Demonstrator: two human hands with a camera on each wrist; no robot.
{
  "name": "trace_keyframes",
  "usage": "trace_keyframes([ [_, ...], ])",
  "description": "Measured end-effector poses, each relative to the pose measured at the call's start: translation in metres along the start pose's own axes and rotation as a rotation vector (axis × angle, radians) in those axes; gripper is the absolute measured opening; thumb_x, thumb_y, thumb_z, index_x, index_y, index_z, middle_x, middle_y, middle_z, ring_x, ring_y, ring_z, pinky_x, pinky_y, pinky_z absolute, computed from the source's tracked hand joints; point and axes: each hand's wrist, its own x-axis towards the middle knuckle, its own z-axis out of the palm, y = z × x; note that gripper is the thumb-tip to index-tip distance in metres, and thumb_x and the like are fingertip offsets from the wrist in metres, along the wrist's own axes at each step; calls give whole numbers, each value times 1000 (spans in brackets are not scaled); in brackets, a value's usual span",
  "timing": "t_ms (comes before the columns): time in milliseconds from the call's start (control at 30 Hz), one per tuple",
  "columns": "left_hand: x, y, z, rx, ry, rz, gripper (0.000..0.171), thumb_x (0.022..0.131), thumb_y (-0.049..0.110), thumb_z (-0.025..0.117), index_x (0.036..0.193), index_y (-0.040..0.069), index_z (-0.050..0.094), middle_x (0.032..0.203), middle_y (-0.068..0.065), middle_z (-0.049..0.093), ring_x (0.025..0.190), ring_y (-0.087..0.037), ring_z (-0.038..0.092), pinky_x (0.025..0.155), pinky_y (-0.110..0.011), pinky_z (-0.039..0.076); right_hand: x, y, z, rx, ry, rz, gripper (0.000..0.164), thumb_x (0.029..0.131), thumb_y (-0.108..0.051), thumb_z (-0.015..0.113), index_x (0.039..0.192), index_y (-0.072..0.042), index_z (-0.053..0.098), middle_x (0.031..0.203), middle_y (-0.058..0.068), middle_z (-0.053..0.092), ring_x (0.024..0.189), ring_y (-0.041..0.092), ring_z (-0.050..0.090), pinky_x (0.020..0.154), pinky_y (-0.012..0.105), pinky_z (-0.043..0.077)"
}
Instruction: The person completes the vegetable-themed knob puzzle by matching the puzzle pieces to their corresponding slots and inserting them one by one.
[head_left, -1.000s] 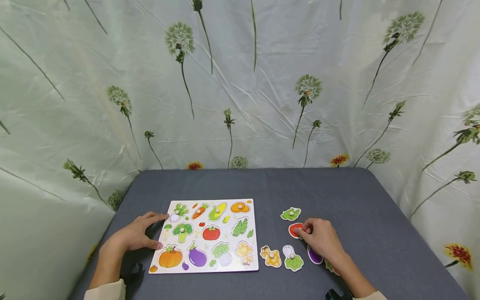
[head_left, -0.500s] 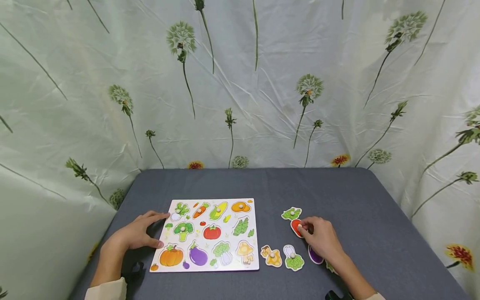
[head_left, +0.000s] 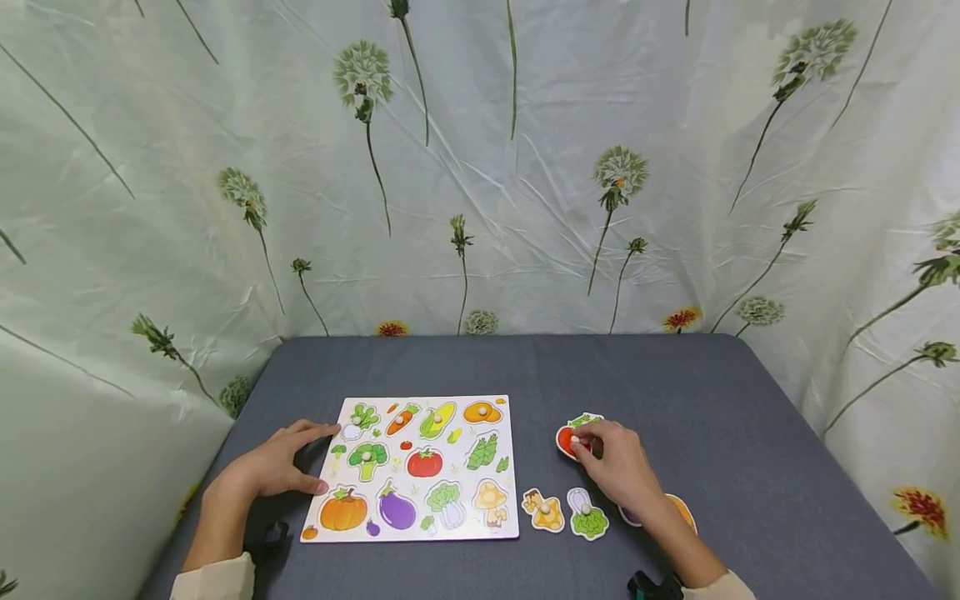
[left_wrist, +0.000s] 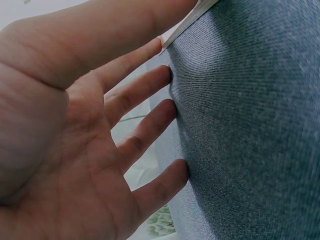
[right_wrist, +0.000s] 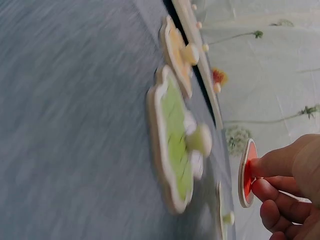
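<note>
My right hand (head_left: 618, 467) pinches the knob of a red tomato puzzle piece (head_left: 567, 443). In the right wrist view, the tomato piece (right_wrist: 245, 182) stands on edge between thumb and fingers, off the cloth. Behind it in the head view, a green vegetable piece (head_left: 587, 418) is partly covered. My left hand (head_left: 270, 468) rests at the left edge of the vegetable puzzle board (head_left: 420, 535), thumb and a fingertip touching it. In the left wrist view, the other fingertips (left_wrist: 167, 110) touch the cloth. On the board, radish, broccoli, carrot, corn and potato bear knobs.
A mushroom piece (head_left: 545, 512) and a bok choy piece (head_left: 588, 515) lie right of the board. The forearm partly hides a purple eggplant piece (head_left: 628, 517) and an orange piece (head_left: 684, 513). Grey cloth (head_left: 675, 375) covers the table, before a flower-patterned curtain (head_left: 525, 208).
My right hand has carried the tomato piece left, towards the board, and it now overlaps the green piece in view. More of the orange piece shows. The left hand stays at the board.
</note>
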Motion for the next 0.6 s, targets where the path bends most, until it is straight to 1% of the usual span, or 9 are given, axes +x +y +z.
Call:
trace_keyframes([
  [167,0,0,0,5,1,-2,102,70,44,93,155,14,47,152,-25,41,137,-54,34,103,-78,33,5,-15,10,36,-3,-59,14,82,-7,85,94,-11,79,82,-4,68,76,16,63,69,28,52],
  [300,0,0,-1,9,2,-1,102,70,44,93,155,14,47,152,-25,41,138,-54,33,103,-78,33,8,-28,18,84,-27,-89,14,82,-7,85,93,-11,79,81,-6,67,75,16,61,68,27,50],
  [400,0,0,0,6,-1,1,101,70,44,93,155,15,47,152,-24,41,137,-54,34,103,-78,33,10,-37,24,120,-61,-93,13,83,-8,84,95,-12,80,81,-8,66,76,17,59,68,26,48],
  [600,1,-2,0,5,-3,-1,101,70,44,93,155,16,47,152,-23,41,137,-53,34,103,-77,34,11,-53,35,148,-120,-104,11,86,-10,82,96,-14,80,83,-10,66,77,17,57,68,24,44],
])
